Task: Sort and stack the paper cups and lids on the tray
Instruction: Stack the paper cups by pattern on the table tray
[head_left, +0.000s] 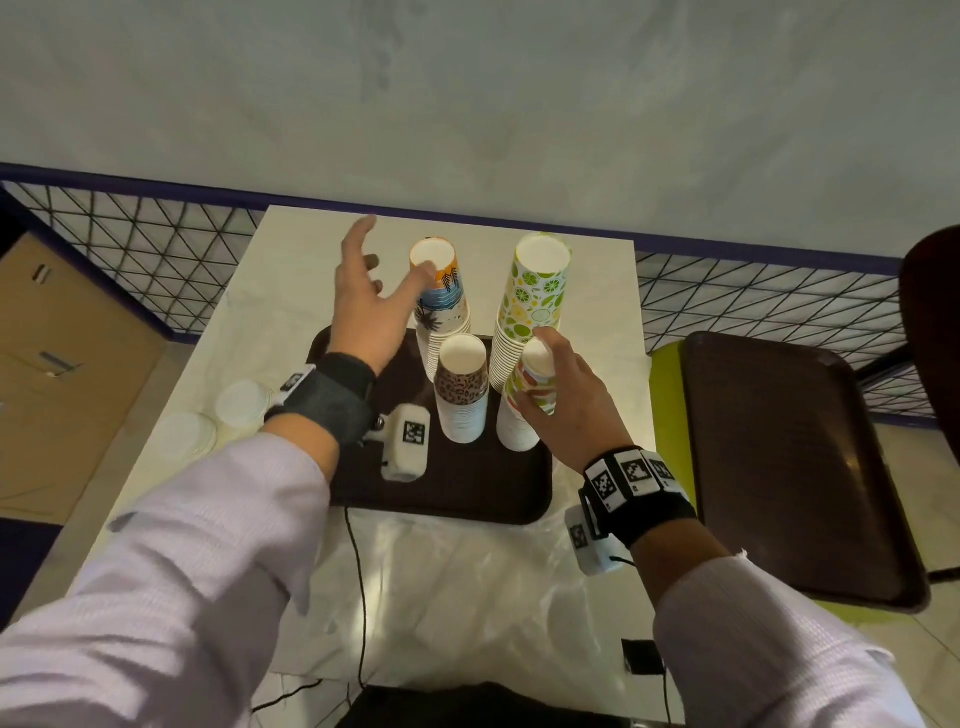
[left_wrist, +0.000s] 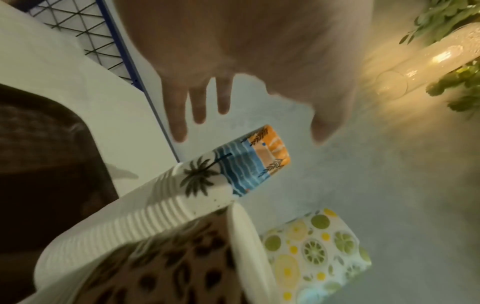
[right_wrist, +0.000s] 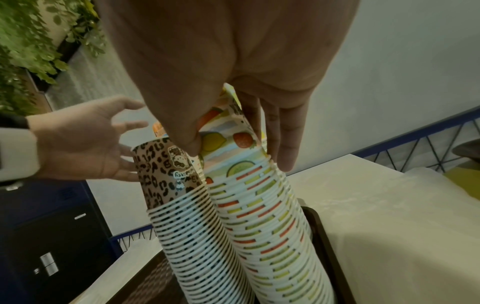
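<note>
Four stacks of upside-down paper cups stand on a brown tray (head_left: 457, 493): a beach-print stack (head_left: 444, 306) at the back left, a lime-print stack (head_left: 530, 301) at the back right, a leopard-print stack (head_left: 460, 389) at the front left and a fruit-print stack (head_left: 517, 431) at the front right. My right hand (head_left: 545, 374) grips the top cup (right_wrist: 228, 139) of the fruit-print stack between thumb and fingers. My left hand (head_left: 387, 275) is open with fingers spread, just left of the beach-print stack's top (left_wrist: 259, 156), its thumb close to the top cup.
White lids (head_left: 244, 405) lie in low piles on the table left of the tray. A second brown tray (head_left: 795, 467) rests on a green seat to the right. A black cable (head_left: 358, 597) runs over the plastic-covered table front. A wire fence (head_left: 156, 244) lines the far edge.
</note>
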